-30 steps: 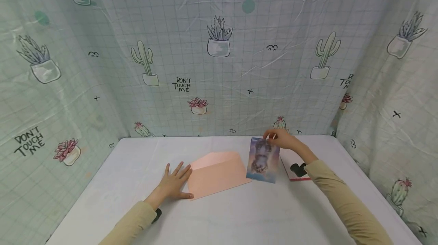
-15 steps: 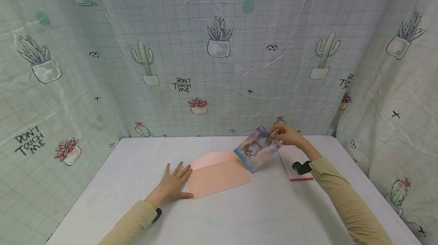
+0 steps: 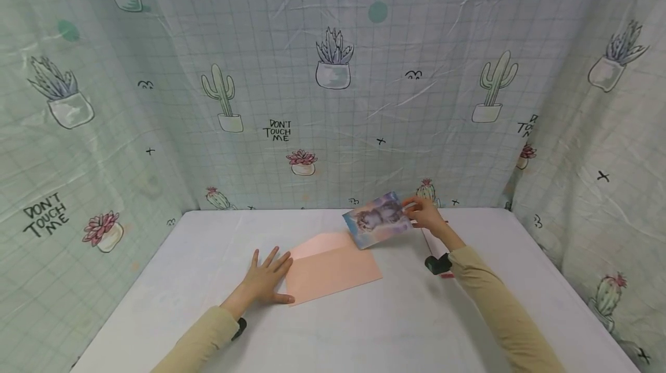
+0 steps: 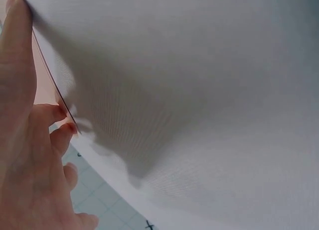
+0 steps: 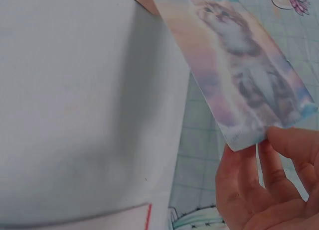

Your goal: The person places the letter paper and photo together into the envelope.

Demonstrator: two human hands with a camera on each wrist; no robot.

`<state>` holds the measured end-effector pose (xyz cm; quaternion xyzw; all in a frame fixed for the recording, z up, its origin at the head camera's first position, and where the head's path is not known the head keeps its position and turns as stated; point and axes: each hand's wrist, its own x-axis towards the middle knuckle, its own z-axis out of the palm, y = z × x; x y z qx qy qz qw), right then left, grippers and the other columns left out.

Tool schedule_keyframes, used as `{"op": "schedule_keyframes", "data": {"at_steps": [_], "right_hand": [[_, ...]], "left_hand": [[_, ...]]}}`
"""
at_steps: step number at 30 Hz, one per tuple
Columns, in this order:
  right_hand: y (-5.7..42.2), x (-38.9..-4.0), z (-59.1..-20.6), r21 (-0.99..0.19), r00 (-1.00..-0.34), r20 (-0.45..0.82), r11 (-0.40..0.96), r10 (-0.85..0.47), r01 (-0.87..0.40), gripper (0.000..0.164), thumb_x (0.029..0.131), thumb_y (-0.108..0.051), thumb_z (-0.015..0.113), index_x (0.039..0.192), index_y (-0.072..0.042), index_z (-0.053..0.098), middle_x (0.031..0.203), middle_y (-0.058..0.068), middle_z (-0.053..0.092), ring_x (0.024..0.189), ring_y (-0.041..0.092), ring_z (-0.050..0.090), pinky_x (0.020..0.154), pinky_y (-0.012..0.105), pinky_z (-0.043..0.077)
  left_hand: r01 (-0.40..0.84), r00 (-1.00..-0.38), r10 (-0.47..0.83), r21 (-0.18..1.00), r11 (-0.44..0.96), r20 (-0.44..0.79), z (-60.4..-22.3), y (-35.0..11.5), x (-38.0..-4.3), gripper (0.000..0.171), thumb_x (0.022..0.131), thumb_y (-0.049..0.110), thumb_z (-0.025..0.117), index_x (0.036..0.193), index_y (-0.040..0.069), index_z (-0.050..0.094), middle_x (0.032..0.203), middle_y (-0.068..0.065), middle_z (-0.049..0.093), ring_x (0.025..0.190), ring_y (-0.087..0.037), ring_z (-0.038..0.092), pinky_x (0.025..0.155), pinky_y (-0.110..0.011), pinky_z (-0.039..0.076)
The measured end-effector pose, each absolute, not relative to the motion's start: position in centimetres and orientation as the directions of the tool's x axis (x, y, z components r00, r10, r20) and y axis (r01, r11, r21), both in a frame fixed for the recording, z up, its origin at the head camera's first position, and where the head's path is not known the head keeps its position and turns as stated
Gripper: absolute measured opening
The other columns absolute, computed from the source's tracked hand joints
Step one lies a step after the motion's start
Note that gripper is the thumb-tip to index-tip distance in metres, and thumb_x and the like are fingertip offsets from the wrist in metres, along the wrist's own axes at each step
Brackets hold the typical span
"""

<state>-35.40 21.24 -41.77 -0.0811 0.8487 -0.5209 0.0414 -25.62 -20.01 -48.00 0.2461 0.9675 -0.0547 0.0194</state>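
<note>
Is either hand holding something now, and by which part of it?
The right hand pinches the kitten card by the short edge at the kitten's feet. The left hand grips nothing; it rests spread at the peach envelope's left edge.

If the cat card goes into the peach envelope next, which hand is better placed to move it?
Probably the right hand: it pinches one end of the cat card, whose other end is near the envelope. The left hand touches the envelope's left edge.

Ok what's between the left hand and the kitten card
The peach envelope: in the head view, the left hand touches its left edge, and the kitten card overlaps its upper right.
</note>
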Motion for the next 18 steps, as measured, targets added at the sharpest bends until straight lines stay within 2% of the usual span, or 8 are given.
{"op": "schedule_keyframes", "data": {"at_steps": [7,10,14,18], "right_hand": [[19.0,-36.1,-42.9,-0.871,-0.994,0.092,0.479,-0.064,-0.111,0.027,0.088,-0.006,0.051,0.115,-0.003,0.054,0.105,0.023,0.057,0.084,0.026,0.058,0.06,0.027,0.05],[18.3,-36.4,-43.3,-0.841,-0.98,0.188,0.505,-0.064,-0.194,0.026,0.086,-0.003,0.053,0.112,-0.002,0.057,0.104,0.025,0.059,0.084,0.031,0.06,0.055,0.026,0.047],[17.5,-36.8,-44.2,-0.793,-0.942,0.325,0.52,-0.079,-0.317,0.025,0.083,0.004,0.055,0.108,0.003,0.059,0.102,0.027,0.059,0.089,0.036,0.06,0.063,0.033,0.052],[16.8,-36.9,-44.9,-0.768,-0.922,0.378,0.526,-0.085,-0.364,0.027,0.083,0.005,0.055,0.11,0.003,0.058,0.098,0.026,0.059,0.09,0.036,0.058,0.076,0.041,0.051]], "left_hand": [[0.48,-0.877,0.477,-0.103,0.871,-0.053,-48.1,-20.2,-25.4,0.093,0.069,0.068,0.055,0.137,0.008,0.034,0.146,-0.006,0.03,0.136,-0.035,0.018,0.099,-0.068,0.012],[0.482,-0.876,0.48,-0.1,0.871,-0.04,-48.2,-20.3,-25.4,0.093,0.069,0.068,0.055,0.137,0.008,0.035,0.145,-0.007,0.03,0.136,-0.035,0.019,0.099,-0.068,0.013],[0.479,-0.878,0.478,-0.096,0.872,-0.042,-48.3,-20.4,-25.4,0.093,0.069,0.069,0.053,0.138,0.01,0.033,0.147,-0.005,0.028,0.137,-0.035,0.017,0.099,-0.068,0.012],[0.478,-0.879,0.476,-0.082,0.875,-0.041,-48.4,-20.4,-25.4,0.093,0.069,0.069,0.054,0.138,0.01,0.032,0.147,-0.005,0.028,0.136,-0.035,0.017,0.099,-0.068,0.012]]}}
